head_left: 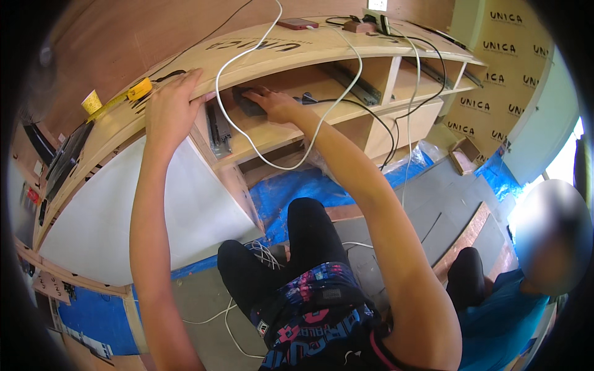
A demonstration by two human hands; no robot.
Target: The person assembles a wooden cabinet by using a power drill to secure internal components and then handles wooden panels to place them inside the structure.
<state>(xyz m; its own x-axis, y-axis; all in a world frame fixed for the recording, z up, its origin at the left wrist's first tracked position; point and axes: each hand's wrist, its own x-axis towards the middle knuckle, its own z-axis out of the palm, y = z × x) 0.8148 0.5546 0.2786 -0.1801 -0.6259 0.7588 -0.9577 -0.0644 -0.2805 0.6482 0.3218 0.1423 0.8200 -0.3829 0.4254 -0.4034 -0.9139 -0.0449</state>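
My left hand (170, 105) lies over the front edge of a long wooden cabinet (297, 54), fingers flat on the top and thumb spread apart. Inside the open upper compartment, my right hand (275, 104) is closed on a dark grey power tool (247, 102), whose exact kind I cannot tell. A black cord (365, 108) runs rightward near it. Metal drawer slides (218, 131) stand on the compartment's side wall just below the tool. A yellow tape measure (139, 89) with its blade partly out sits on the top, left of my left hand.
A white cable (232, 65) loops down across the cabinet front. A yellow paper cup (91, 102) and a red phone-like device (297, 23) are on the top. Blue sheeting (291, 198) covers floor below. A person in a blue shirt (501, 315) is close on my right.
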